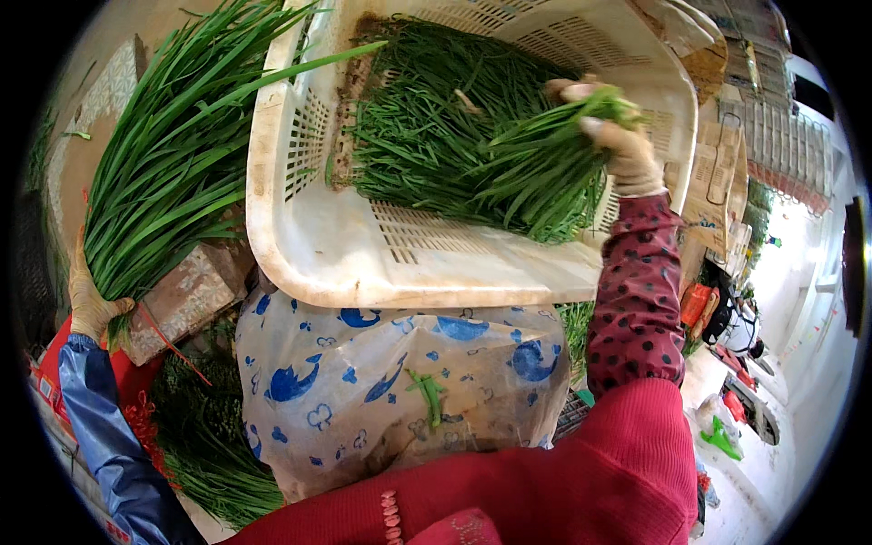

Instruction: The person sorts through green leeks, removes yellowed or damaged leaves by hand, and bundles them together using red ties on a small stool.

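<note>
My left hand (94,304), in a pale glove below a blue oversleeve, is closed round the lower end of a large bunch of green chives (173,173). The long leaves fan upward and to the right, some reaching the crate's rim. My right hand (622,145), also gloved, with a dotted maroon oversleeve, grips a smaller bunch of chives (559,159) by its pale ends, over the right side of a white plastic crate (409,272). The held leaves trail down to the left over chives (436,118) lying in the crate. Part of my right fingers is hidden behind the bunch.
A clear plastic sheet with blue prints (391,391) hangs between me and the crate, with a few leaf scraps on it. More chives (218,454) lie at lower left, near red string (141,427). Patterned tile blocks (177,304) and cardboard (718,182) flank the crate.
</note>
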{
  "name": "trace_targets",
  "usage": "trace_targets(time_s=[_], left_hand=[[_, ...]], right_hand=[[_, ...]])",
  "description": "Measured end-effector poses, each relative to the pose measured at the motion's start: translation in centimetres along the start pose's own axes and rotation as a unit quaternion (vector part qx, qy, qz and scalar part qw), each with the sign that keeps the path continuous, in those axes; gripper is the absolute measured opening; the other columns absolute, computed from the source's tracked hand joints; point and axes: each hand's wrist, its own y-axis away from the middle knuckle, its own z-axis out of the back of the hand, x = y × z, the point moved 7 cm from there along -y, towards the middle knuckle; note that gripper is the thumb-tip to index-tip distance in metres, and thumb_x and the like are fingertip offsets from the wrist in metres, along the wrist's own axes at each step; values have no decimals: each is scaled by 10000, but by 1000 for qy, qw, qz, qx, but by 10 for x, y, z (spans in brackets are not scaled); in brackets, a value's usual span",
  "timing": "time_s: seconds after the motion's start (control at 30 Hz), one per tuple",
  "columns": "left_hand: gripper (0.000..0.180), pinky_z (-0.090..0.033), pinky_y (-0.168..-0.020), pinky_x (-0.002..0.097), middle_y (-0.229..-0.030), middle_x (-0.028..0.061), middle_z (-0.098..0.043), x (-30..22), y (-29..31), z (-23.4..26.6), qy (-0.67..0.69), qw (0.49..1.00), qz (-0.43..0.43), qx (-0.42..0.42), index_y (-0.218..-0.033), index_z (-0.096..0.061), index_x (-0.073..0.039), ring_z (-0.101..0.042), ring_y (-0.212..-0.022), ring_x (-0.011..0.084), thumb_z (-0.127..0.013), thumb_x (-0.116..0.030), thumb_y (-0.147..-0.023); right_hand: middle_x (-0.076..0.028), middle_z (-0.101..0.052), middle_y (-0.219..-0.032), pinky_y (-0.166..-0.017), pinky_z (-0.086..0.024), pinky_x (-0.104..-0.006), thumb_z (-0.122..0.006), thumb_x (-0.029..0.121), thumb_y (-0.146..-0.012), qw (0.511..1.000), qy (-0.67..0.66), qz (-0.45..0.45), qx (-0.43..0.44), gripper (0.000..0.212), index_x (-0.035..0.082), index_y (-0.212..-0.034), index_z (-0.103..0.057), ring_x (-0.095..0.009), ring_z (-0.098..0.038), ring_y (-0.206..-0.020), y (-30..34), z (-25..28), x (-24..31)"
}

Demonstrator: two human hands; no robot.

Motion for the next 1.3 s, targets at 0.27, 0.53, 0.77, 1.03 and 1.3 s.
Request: trace_targets(time_s=[0.27, 0.53, 0.77, 1.03, 1.3], left_hand=[[1489, -306, -1146, 344, -1335, 27, -461, -24, -4, 3, -297, 940, -165, 9, -1516, -187, -190, -445, -1210, 218, -890, -113, -205], [1619, -280, -1140, 409, -1457, 152, -294, -13, 0, 21, -495, 844, -206, -2, -1504, -33, -102, -312, -1327, 315, -949, -298, -184], [1779, -215, -1126, 563, -1573, 114, -32, -55, 19, -19, -607, 789, -64, -71, -1499, 158, -174, -98, -1446, 307, -970, -345, -133], [1710, -137, -1176, 468, -1566, 184, 82, -62, 40, -10, -581, 804, -98, -74, -1486, 205, -201, 18, -1449, 346, -975, -347, -258], [1117, -319, -1066, 436, -1376, 158, -286, -149, 149, -78, -398, 846, -333, -123, -1415, -158, -79, -281, -1275, 311, -868, -259, -571]], right_hand=[[-181, -598, -1193, -1017, -435, -424, -611, 158, -836, 960, -132, 97, -228, 462, -34, -1248, -530, -297, -581, -1108, 129, 117, 78], [-24, -667, -1000, -865, -490, -299, -734, 51, -709, 961, -87, 49, -257, 471, 52, -1168, -627, -160, -619, -929, 120, 74, 63], [-46, -689, -1049, -855, -505, -307, -724, 189, -723, 990, 27, -12, -140, 466, 101, -1174, -646, -171, -645, -931, 95, 36, 26], [-61, -593, -618, -632, -432, -401, -637, 228, -619, 777, 545, 252, 190, 152, 158, -742, -691, -261, -579, -581, 151, -137, 111], [-119, -702, -916, -756, -516, -389, -695, 155, -540, 772, 489, -19, 407, 540, 158, -1080, -709, -300, -656, -889, 178, -144, 63]])
